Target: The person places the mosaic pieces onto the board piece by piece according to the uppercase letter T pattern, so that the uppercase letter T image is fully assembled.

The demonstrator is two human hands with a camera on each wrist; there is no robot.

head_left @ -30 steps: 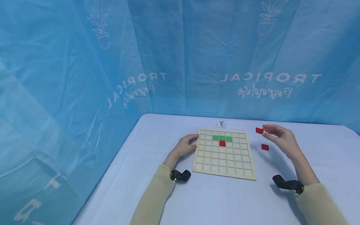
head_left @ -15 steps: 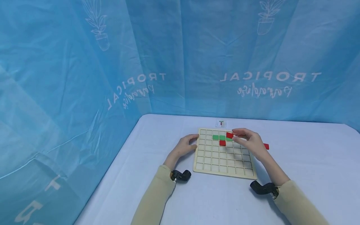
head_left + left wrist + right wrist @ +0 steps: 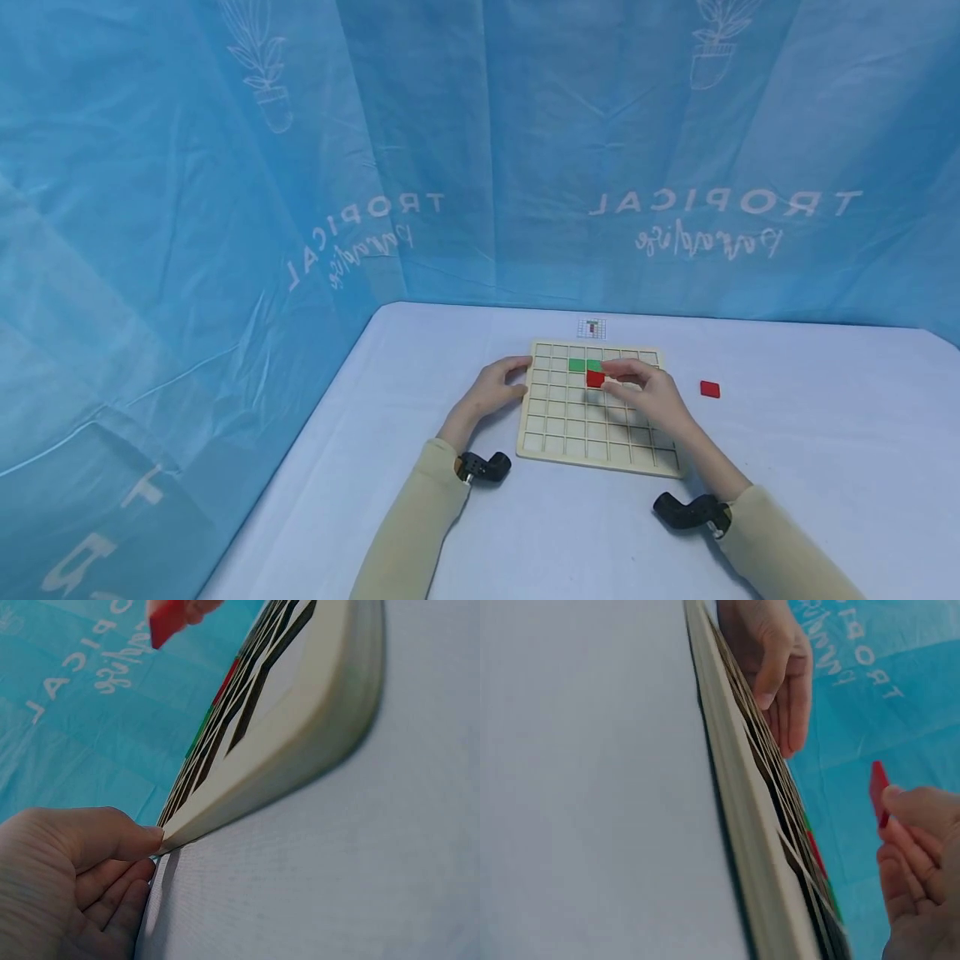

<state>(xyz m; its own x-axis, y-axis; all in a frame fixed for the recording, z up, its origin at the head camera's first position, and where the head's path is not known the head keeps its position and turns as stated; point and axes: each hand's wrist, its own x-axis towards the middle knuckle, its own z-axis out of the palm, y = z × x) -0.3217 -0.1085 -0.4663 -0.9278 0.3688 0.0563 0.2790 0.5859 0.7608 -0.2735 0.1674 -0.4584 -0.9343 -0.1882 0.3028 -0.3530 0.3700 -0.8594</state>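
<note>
A pale wooden grid board (image 3: 527,451) lies flat on the white table. Along its left rim rests my left hand (image 3: 487,389), thumb and fingertips touching the edge. My right hand (image 3: 651,396) pinches a red square tile (image 3: 595,379) between thumb and fingers, tilted and above the grid; the right wrist view shows the held tile (image 3: 879,793) clear of the board. Green tiles (image 3: 576,365) sit in a row near the far side, the rightmost hidden behind the right fingers. Below that row a seated red tile (image 3: 816,855) is covered by the held one in the head view.
Another red tile (image 3: 709,389) lies on the table right of the board. A small printed grid card (image 3: 592,328) with a coloured pattern lies beyond the far edge. Blue curtains (image 3: 525,167) hang behind and to the left of the table.
My right hand has carried the red tile from the table's right side leftward over the board, then slightly lower and nearer the seated red tile. The left hand stays at the rim.
</note>
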